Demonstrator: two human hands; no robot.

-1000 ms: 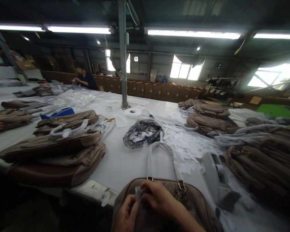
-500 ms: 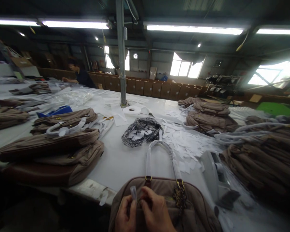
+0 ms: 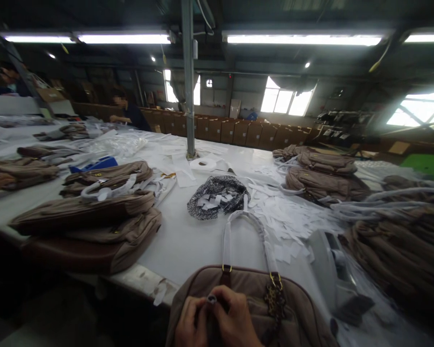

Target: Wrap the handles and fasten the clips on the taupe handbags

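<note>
A taupe handbag (image 3: 253, 277) lies at the table's front edge, its wrapped handle (image 3: 226, 231) standing up and a dark tassel-like charm (image 3: 274, 299) hanging at a gold ring. Over the bag's front, my left hand (image 3: 191, 320) and my right hand (image 3: 235, 313) meet, both closed. Their fingertips pinch a small rolled strip (image 3: 211, 299), pale and round at its visible end; the rest of it is hidden by the fingers.
Stacked taupe bags (image 3: 90, 217) lie left, with more bags (image 3: 394, 255) right. A grey tape dispenser (image 3: 332, 274) stands close on the right. Loose white slips (image 3: 285, 221) surround a speckled cloth holder (image 3: 198, 193). A post (image 3: 188, 82) rises mid-table. A co-worker's hand (image 3: 0, 183) shows far left.
The pale strip stood upright in my left fingers; now it is rolled small between both hands. My right fingers have closed in on it. The view has turned slightly left.
</note>
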